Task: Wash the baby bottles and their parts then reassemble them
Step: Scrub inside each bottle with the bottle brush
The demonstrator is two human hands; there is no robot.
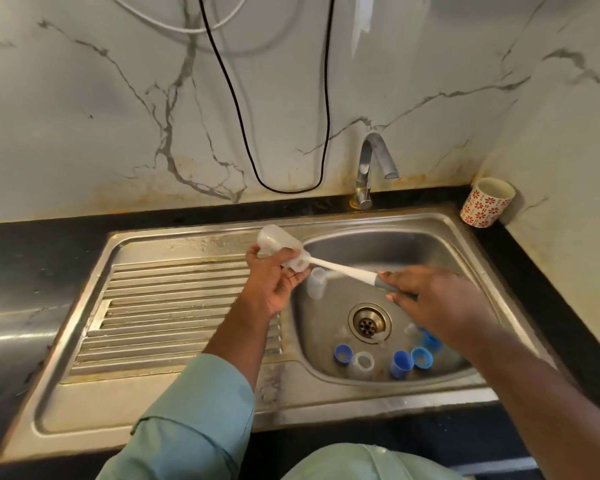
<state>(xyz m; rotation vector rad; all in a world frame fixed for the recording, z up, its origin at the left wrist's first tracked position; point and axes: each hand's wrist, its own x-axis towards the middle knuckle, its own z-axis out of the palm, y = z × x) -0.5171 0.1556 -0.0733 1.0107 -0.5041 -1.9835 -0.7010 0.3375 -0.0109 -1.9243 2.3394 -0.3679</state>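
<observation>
The clear baby bottle [278, 244] is held tilted above the left edge of the sink basin, its base up toward the wall and its mouth pointing down to the right. The left hand [271, 282] has its grip clamped round the bottle's lower part, fingers curled under it and thumb on the near side. A bottle brush [340, 268] runs into the bottle's mouth — its white shaft crosses over the basin to a grey handle end. The right hand [426, 299] has its grip closed on that handle, fingers wrapped over it.

Just below the bottle's mouth, a second clear bottle [316, 283] stands in the basin against its left wall. Around the drain [369, 322] lie the loose parts: a blue cap [342, 353] at the near left, a clear ring [363, 362] touching it on the right, then another blue cap [401, 365] and a lighter blue ring [422, 357] just beside each other, and one more blue piece [432, 339] partly hidden under the right forearm. Some small clear pieces near the drain are too faint to name.

The steel sink [187, 420] has a ribbed draining board [174, 306] on the left. A tap [373, 168] stands behind the basin — no water shows at its spout. On the dark worktop [21, 251], in the right corner, sits a white cup with red flowers [486, 202]. A black cable [243, 133] hangs in a loop down the marbled wall.
</observation>
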